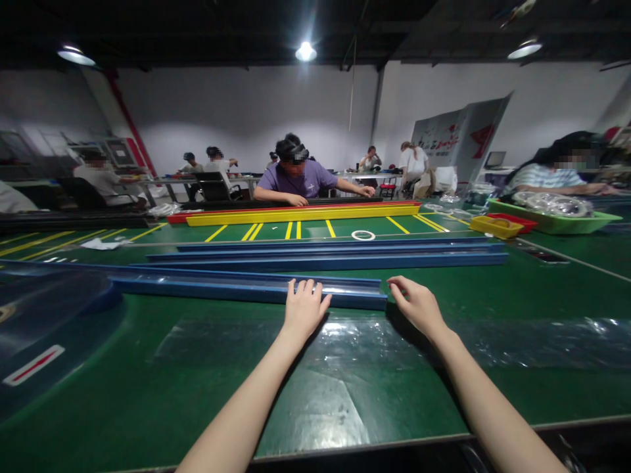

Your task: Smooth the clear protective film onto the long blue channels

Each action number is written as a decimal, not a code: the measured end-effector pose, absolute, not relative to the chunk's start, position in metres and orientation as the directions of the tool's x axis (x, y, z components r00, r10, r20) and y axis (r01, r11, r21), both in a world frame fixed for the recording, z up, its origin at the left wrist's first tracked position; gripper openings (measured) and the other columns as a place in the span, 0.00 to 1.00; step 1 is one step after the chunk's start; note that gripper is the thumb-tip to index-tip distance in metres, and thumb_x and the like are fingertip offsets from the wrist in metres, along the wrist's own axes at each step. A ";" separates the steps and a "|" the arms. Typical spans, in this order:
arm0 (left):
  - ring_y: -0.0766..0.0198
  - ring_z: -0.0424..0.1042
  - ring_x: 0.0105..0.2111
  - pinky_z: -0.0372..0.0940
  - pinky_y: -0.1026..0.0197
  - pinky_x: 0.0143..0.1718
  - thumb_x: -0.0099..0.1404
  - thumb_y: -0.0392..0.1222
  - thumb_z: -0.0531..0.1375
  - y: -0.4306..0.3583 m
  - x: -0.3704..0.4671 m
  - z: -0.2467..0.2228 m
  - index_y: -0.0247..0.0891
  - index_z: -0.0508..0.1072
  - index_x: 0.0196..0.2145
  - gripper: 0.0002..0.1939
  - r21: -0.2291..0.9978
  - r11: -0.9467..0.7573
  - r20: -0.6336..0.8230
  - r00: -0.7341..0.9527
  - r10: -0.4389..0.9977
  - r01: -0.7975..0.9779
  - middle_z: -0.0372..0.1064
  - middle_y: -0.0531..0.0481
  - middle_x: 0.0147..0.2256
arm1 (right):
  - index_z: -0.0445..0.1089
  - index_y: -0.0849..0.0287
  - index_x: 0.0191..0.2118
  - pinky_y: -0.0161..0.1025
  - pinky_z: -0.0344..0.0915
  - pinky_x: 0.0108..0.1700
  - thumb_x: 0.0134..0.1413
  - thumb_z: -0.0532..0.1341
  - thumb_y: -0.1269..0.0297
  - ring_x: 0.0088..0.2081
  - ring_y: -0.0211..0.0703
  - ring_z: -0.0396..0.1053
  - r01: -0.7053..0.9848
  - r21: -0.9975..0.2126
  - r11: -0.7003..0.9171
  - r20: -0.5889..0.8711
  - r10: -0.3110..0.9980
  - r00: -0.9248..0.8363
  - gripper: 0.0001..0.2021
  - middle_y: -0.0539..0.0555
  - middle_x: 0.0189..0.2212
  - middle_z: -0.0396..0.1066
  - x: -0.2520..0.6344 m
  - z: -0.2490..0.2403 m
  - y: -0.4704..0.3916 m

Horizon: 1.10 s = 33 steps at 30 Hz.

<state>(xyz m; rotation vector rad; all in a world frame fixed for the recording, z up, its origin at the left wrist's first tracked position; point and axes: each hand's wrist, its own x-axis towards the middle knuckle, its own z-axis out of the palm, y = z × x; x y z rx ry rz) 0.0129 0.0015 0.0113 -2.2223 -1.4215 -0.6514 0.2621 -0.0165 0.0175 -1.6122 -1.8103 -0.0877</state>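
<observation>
A long blue channel (246, 287) lies across the green table (207, 407), its right end between my hands. My left hand (304, 309) rests on the channel near that end, fingers spread over its edge and inner groove. Just beyond the end is my right hand (417, 305), with thumb and fingers apart and nothing seen between them. A clear plastic strip (532, 338) lies flat on the table under and in front of both hands. More blue channels (335, 261) lie side by side behind the first one.
Yellow and red channels (305, 213) lie farther back, before a person in purple (310, 180). A white ring (363, 235) is on the table. At right are a green tray (576, 223), a yellow tray (495, 227) and a phone (542, 255). A blue curved piece (54, 315) sits left.
</observation>
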 end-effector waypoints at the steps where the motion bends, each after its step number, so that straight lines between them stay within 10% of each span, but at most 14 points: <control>1: 0.55 0.66 0.41 0.53 0.49 0.50 0.65 0.48 0.48 0.002 0.015 0.011 0.37 0.71 0.39 0.16 -0.109 -0.397 0.591 0.381 0.712 0.911 0.69 0.44 0.39 | 0.68 0.56 0.37 0.36 0.61 0.38 0.55 0.49 0.60 0.37 0.41 0.69 0.892 -0.380 0.244 0.528 0.849 -0.007 0.13 0.52 0.35 0.72 0.261 0.018 -0.019; 12: 0.54 0.66 0.37 0.58 0.55 0.37 0.65 0.47 0.49 0.010 0.027 0.006 0.35 0.71 0.37 0.16 -0.181 -0.467 0.551 0.483 0.681 0.865 0.68 0.42 0.35 | 0.66 0.54 0.44 0.41 0.66 0.41 0.52 0.54 0.52 0.45 0.45 0.66 0.899 -0.248 0.361 0.493 0.846 -0.203 0.16 0.56 0.49 0.61 0.255 0.013 -0.021; 33: 0.59 0.64 0.40 0.54 0.58 0.39 0.64 0.49 0.50 0.016 -0.004 0.002 0.42 0.72 0.37 0.14 0.055 -0.421 0.552 0.324 0.768 0.905 0.69 0.48 0.38 | 0.71 0.57 0.39 0.42 0.63 0.48 0.53 0.55 0.57 0.43 0.45 0.69 0.784 -0.414 0.462 0.530 0.823 -0.205 0.13 0.55 0.40 0.73 0.263 -0.003 -0.008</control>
